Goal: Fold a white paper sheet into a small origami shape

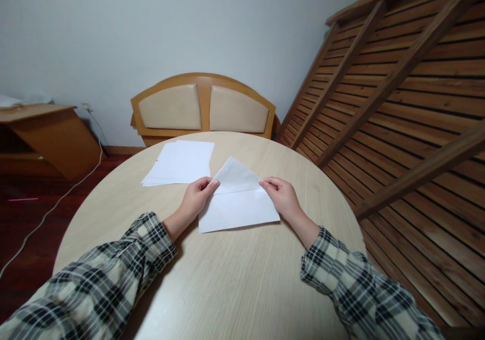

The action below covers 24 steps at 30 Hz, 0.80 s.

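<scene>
Paper (244, 206), a smooth white sheet with its far end folded to a peak and a straight edge running across its middle, lies between my two bare hands, over the near-central part of the round, pale wood-grain table (242, 284). My left hand (195, 196) pinches its left side between thumb and fingers, beside the sloping fold; my right hand (283, 197) pinches the right side the same way, thumb on top near the end of that middle edge. I cannot tell whether the sheet lies fully flat on the wood. Beyond my left hand and a little to its left, apart from what I grip, sits a loose, slightly fanned pile of white paper sheets (184, 159). Past the far rim, straight ahead of my grip, stands an arched yellow-brown wooden headboard (204, 105) with two cream panels, against a pale blue-grey wall (159, 27). Right of my grip, a large brown slatted wooden frame (382, 123) leans at a slant. Far to the left are an orange-brown wooden desk (56, 135) and a long white cable (62, 198) trailing over the dark red floor (22, 229).
</scene>
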### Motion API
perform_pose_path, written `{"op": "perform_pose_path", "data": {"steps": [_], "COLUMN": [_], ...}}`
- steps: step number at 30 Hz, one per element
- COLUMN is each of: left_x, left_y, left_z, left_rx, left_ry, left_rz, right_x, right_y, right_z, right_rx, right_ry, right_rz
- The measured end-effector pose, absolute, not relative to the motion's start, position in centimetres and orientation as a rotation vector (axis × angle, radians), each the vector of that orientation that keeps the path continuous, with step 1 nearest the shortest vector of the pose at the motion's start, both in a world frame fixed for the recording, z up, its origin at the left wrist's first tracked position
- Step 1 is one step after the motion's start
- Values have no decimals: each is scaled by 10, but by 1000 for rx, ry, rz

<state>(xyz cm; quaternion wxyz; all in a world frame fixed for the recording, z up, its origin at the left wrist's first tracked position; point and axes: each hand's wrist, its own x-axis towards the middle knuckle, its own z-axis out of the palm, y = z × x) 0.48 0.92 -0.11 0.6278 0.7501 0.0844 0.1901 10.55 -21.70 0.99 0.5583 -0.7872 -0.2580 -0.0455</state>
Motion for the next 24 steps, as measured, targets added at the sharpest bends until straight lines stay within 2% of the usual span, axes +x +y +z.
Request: {"op": "perform_pose_path", "data": {"steps": [24], "left_x": [5], "left_y": [16], "left_z": [-3], "left_rx": [1742], "left_ry": [166], "left_rz": [436], "right_x": [117], "right_y": [-220], "right_z": [-1], "right_rx": [-1721], "right_ry": [-433], "right_rz": [-102]}}
